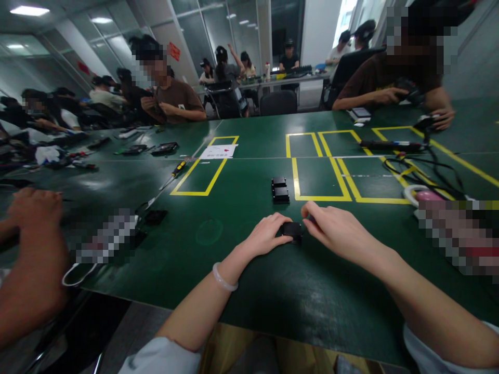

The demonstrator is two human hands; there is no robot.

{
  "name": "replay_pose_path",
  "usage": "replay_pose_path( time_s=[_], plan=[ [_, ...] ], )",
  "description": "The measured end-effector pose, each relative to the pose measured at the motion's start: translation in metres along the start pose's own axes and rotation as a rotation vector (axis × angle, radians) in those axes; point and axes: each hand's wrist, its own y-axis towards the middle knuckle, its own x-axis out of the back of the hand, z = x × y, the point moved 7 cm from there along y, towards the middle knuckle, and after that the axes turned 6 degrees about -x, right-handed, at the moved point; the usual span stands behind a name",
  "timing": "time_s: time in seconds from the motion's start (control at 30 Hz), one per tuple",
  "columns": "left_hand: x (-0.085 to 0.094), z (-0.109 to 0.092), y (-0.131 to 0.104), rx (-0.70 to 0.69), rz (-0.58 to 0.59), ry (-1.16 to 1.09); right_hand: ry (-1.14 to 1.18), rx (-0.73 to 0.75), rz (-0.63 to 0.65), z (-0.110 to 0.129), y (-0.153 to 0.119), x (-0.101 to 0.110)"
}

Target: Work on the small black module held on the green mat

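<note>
My left hand holds a small black rectangular block on the green table, thumb on the near side and fingers over the far side. Just to the right of it is my right hand, its fingers curled and pressed together. Whatever lies between those fingertips is too small or hidden to make out. Beyond both hands lie two similar black blocks, one behind the other. A pale bracelet circles my left wrist.
Yellow tape rectangles mark the green table. A yellow-handled screwdriver and a white paper lie to the left. Black cables run at the right. A person's arm rests at the left; other people sit opposite.
</note>
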Motion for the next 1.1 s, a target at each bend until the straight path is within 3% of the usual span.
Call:
replay_pose_path(
  time_s=[1.1],
  plan=[
    [0.0012,-0.0031,0.0001,-0.015,0.018,0.027,-0.016,0.000,0.002,-0.0024,0.0019,0.0006]
  ],
)
